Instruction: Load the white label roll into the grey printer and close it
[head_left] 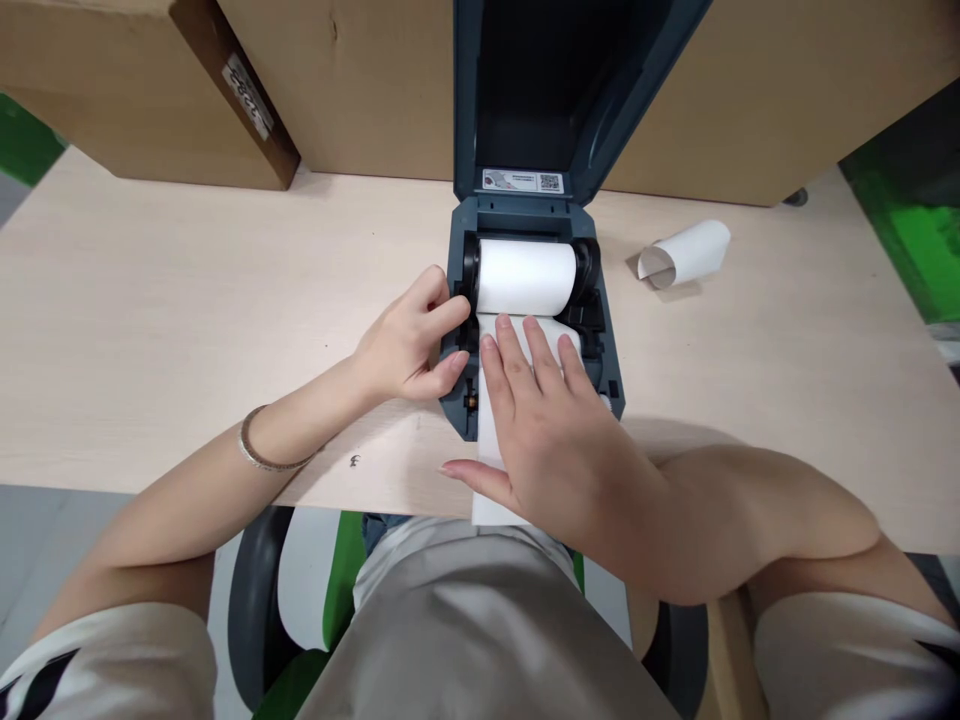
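Observation:
A dark blue-grey label printer (463,225) stands on the table with its lid (466,100) raised. Inside sits a white paper roll (526,277), and its strip (491,440) runs forward over the front of the printer and past the table's edge. My right hand (551,430) lies flat on the strip, fingers spread. At the printer's left side, my left hand (420,340) touches the housing, its fingers curled and the thumb apart from the index finger; nothing shows between them.
A curled piece of white paper (694,253) lies on the table (187,330) to the right of the printer. Behind stand a cardboard box (150,90) at the left and a wooden panel (360,90). A chair armrest (255,610) is below the table's edge.

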